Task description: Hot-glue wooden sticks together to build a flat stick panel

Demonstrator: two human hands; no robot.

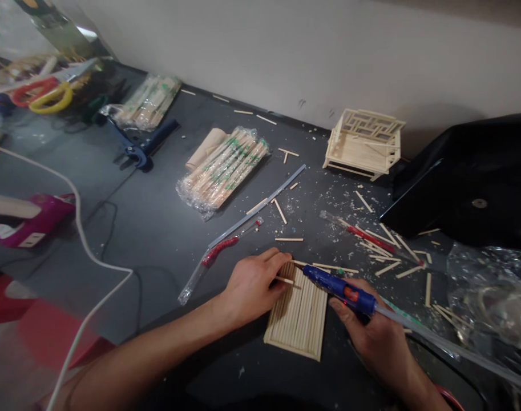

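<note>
My right hand (378,325) is wrapped round a blue hot glue gun (339,288), with a long clear glue stick (431,337) running out of its back. Its nozzle meets the upper edge of a flat panel of wooden sticks laid side by side (297,319). At that panel's upper left, my left hand (255,285) closes its fingers on a short wooden stick (285,279), which juts out over the panel. Part of the panel's left side is hidden under that hand.
A small stick-built bench (363,142) stands by the wall, beside a black bag (465,177). Wrapped stick bundles (226,165), blue cutters (136,151), scissors (50,94) and a purple-handled tool (33,222) lie leftward. Cut sticks (384,251) and scraps litter the right; a white cable (80,228) crosses the left.
</note>
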